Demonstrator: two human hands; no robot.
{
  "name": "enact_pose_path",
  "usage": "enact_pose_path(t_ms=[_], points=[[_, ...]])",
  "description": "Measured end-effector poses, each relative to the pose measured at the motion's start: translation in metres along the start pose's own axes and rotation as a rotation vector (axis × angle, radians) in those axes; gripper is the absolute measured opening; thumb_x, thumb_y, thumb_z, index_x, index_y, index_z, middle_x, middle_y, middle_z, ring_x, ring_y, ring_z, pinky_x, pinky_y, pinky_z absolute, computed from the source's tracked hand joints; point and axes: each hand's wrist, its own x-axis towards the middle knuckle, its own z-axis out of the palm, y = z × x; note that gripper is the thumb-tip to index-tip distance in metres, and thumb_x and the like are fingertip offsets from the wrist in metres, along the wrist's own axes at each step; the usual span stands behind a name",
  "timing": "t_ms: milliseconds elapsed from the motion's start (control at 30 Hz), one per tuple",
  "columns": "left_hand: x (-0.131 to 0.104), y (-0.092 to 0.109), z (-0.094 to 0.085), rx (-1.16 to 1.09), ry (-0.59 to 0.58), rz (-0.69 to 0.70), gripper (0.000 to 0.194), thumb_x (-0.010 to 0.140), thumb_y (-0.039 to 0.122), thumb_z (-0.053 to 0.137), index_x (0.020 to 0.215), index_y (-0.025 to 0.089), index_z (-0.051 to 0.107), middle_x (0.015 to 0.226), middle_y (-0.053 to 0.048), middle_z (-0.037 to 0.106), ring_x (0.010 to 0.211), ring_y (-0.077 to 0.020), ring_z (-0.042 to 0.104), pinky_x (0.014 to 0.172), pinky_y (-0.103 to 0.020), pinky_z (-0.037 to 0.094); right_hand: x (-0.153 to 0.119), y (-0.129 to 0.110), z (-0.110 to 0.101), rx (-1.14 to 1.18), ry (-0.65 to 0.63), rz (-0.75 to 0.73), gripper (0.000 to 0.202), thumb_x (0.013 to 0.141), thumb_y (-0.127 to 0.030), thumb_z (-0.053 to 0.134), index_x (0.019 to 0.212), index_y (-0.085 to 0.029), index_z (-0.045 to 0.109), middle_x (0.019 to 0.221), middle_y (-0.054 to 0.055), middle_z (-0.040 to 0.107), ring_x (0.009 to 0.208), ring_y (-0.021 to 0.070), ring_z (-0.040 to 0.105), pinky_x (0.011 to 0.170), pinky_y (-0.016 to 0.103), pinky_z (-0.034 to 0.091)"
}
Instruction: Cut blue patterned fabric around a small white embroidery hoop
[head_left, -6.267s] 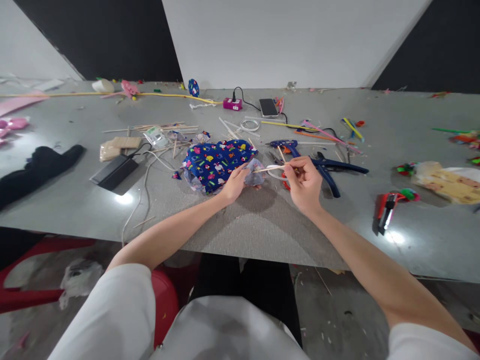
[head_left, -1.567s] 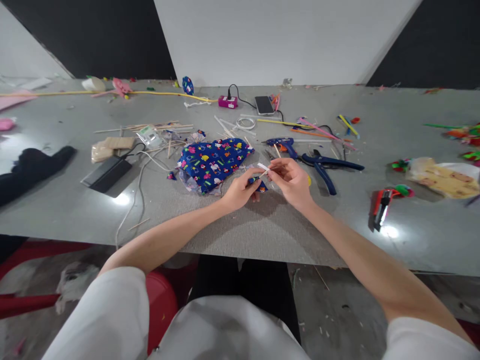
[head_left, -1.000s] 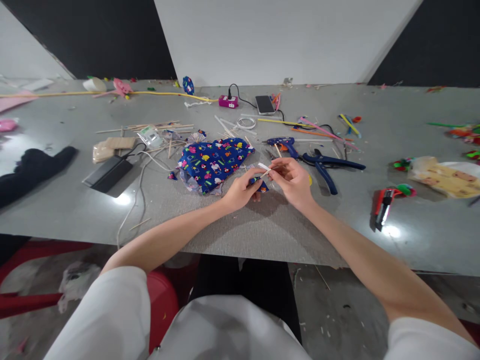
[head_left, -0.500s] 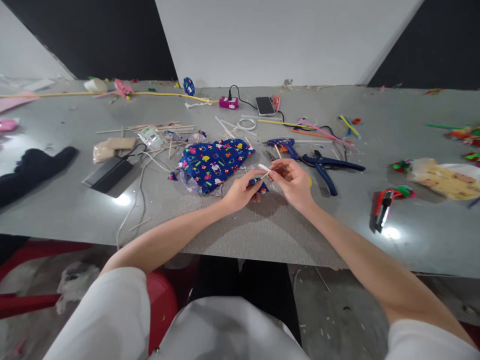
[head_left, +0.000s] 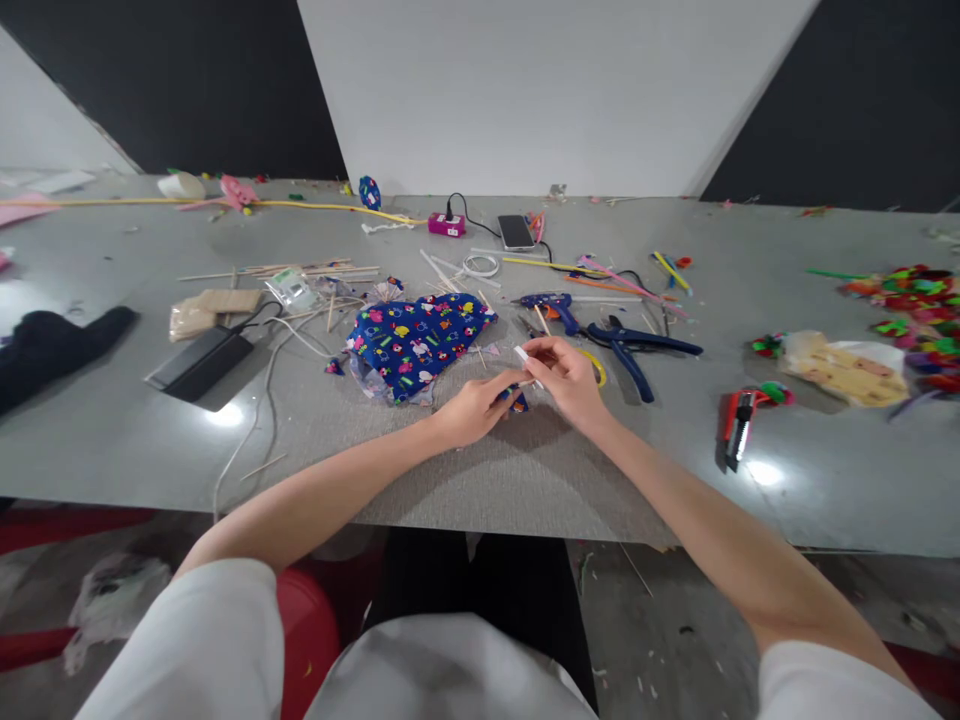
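My left hand (head_left: 478, 408) is closed on a small piece of blue patterned fabric (head_left: 517, 402), which shows below its fingers. Touching it from the right, my right hand (head_left: 566, 378) pinches a narrow white strip (head_left: 521, 353) between thumb and fingers. A larger blue patterned fabric piece (head_left: 420, 340) lies on the table just left of my hands. Behind my right hand are a blue glue gun (head_left: 551, 304) and dark blue pliers (head_left: 630, 345). A yellow tape ring (head_left: 598, 366) is partly hidden by my right hand.
Left on the grey table (head_left: 420, 490) lie a black adapter box (head_left: 202, 365), cables, thin sticks and a black cloth (head_left: 64, 350). Farther back are a pink power socket (head_left: 447, 224) and a phone (head_left: 516, 232). A cutter knife (head_left: 739, 430) and colourful pipe cleaners (head_left: 915, 310) are at right.
The camera view has shifted, so the table items appear slightly lower and farther left. My left fingers have stretched over the small fabric piece, and the white strip is tilted more steeply.
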Motion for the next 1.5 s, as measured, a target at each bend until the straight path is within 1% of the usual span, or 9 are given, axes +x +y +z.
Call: enact_pose_path(t_ms=[233,400,500,633,867,1067,1233,1400,1500], points=[[-0.001,0.001,0.0,-0.081,0.027,-0.091,0.036,0.11,0.034,0.049,0.142,0.021,0.059,0.076,0.001,0.07,0.063,-0.0111,0.068,0.068,-0.022,0.055,0.0,0.002,-0.007,0.019,-0.042,0.075,0.044,0.098,-0.067,0.063,0.114,-0.027,0.068,0.1,0.004,0.076,0.09,0.0197,0.073,0.076,0.031,0.059],[0.003,-0.003,0.001,-0.234,0.162,-0.164,0.031,0.108,0.038,0.051,0.134,0.021,0.059,0.089,-0.001,0.072,0.059,-0.0093,0.068,0.061,-0.021,0.054,-0.002,-0.002,-0.006,0.053,-0.1,0.076,0.056,0.096,-0.065,0.067,0.134,-0.027,0.05,0.083,-0.001,0.076,0.075,0.0184,0.071,0.07,0.031,0.056],[0.004,-0.005,0.002,-0.293,0.201,-0.187,0.027,0.107,0.039,0.054,0.127,0.021,0.057,0.081,0.001,0.07,0.056,-0.0092,0.066,0.057,-0.02,0.053,-0.001,-0.002,-0.004,0.078,-0.106,0.062,0.056,0.092,-0.064,0.073,0.128,-0.026,0.052,0.081,-0.001,0.075,0.077,0.0185,0.072,0.077,0.032,0.057],[0.004,-0.006,0.002,-0.299,0.21,-0.209,0.025,0.107,0.041,0.055,0.121,0.021,0.053,0.067,0.005,0.066,0.053,-0.0103,0.064,0.056,-0.02,0.051,0.0,-0.002,-0.003,0.006,-0.129,0.08,0.044,0.094,-0.064,0.071,0.11,-0.024,0.065,0.082,0.002,0.076,0.079,0.0195,0.074,0.079,0.033,0.058],[0.004,-0.004,0.001,-0.261,0.213,-0.187,0.022,0.107,0.041,0.054,0.116,0.021,0.053,0.064,0.005,0.065,0.054,-0.0102,0.064,0.056,-0.02,0.049,-0.001,-0.011,-0.002,-0.088,-0.173,0.024,0.043,0.099,-0.064,0.063,0.088,-0.024,0.073,0.08,0.003,0.073,0.076,0.019,0.069,0.077,0.033,0.057],[0.003,-0.002,-0.001,-0.135,0.259,-0.124,0.018,0.107,0.037,0.054,0.114,0.021,0.058,0.082,0.001,0.068,0.059,-0.0087,0.064,0.059,-0.02,0.049,-0.002,-0.014,-0.002,-0.103,-0.148,0.018,0.043,0.097,-0.065,0.065,0.087,-0.025,0.075,0.08,0.003,0.074,0.076,0.0207,0.069,0.077,0.034,0.058],[0.002,-0.002,-0.002,-0.031,0.247,-0.063,0.026,0.107,0.029,0.052,0.132,0.022,0.056,0.099,-0.003,0.073,0.062,-0.0074,0.063,0.063,-0.02,0.049,-0.002,-0.015,-0.001,-0.084,-0.144,0.026,0.041,0.094,-0.065,0.069,0.087,-0.025,0.077,0.079,0.003,0.075,0.076,0.0213,0.07,0.077,0.035,0.058],[0.002,-0.002,-0.003,0.035,0.231,0.043,0.036,0.107,0.022,0.047,0.143,0.023,0.054,0.137,-0.011,0.068,0.095,-0.0123,0.072,0.084,-0.024,0.054,-0.003,-0.014,0.0,-0.067,-0.153,0.016,0.04,0.094,-0.063,0.07,0.092,-0.025,0.079,0.082,0.004,0.076,0.078,0.0211,0.072,0.077,0.035,0.059],[0.001,-0.002,-0.004,0.063,0.212,0.032,0.042,0.106,0.02,0.045,0.147,0.023,0.053,0.133,-0.011,0.071,0.096,-0.0134,0.072,0.085,-0.025,0.054,-0.003,-0.014,0.001,-0.08,-0.149,0.011,0.04,0.094,-0.064,0.07,0.094,-0.025,0.079,0.084,0.004,0.076,0.079,0.0213,0.072,0.078,0.035,0.059]])
